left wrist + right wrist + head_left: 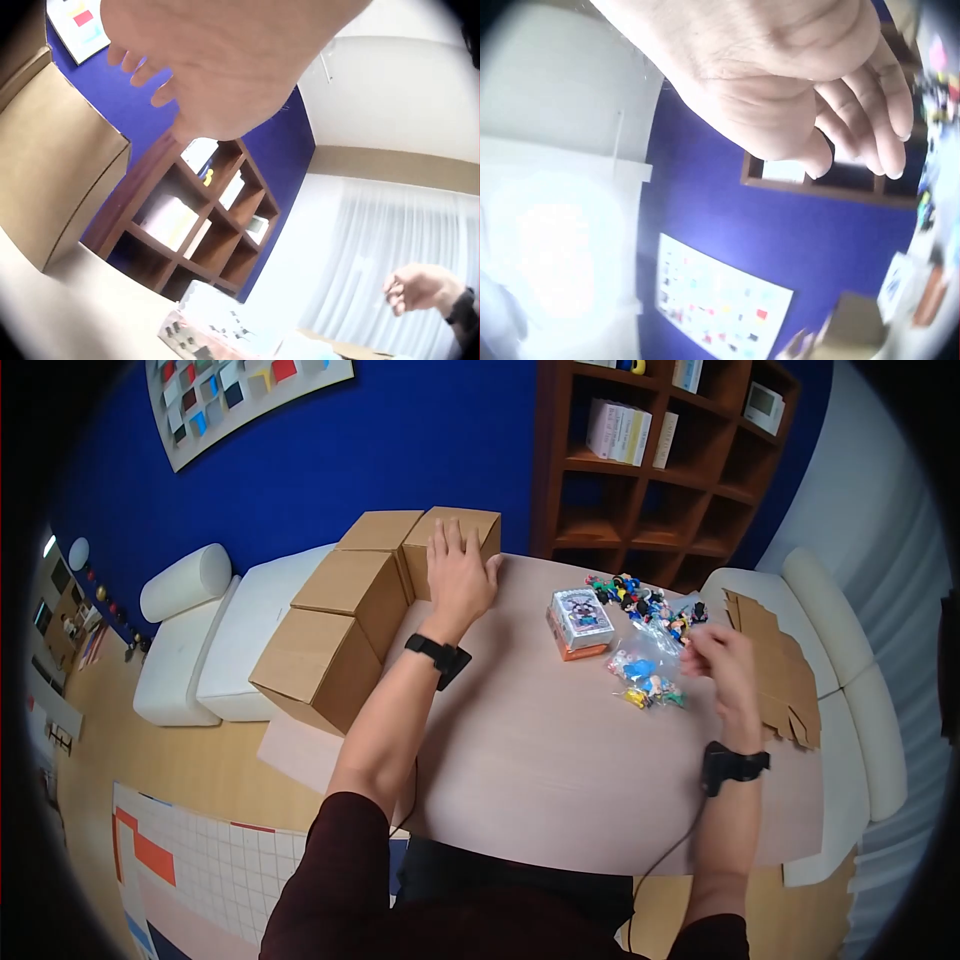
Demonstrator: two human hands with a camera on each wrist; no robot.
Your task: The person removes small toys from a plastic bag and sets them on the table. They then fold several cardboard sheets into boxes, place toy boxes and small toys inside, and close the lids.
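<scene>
My left hand (462, 575) reaches to the farthest right cardboard box (475, 525), its straight fingers overlapping the box's top and side in the head view. In the left wrist view a box (56, 161) stands beside that hand. Over the right side of the table hovers my right hand (728, 665), fingers loosely bent. No object shows between its fingers (889, 142) in the right wrist view. Just left of it lie clear plastic bags (645, 672) with small colourful figures inside. A small printed box (582, 620) sits atop an orange one near the table's middle.
More closed cardboard boxes (345, 582) line the table's left side. Several loose figurines (635, 598) lie near the back edge. Flattened cardboard (785, 670) rests at the right. White sofas (262, 640) flank the table, and a wooden bookshelf (690, 465) stands behind.
</scene>
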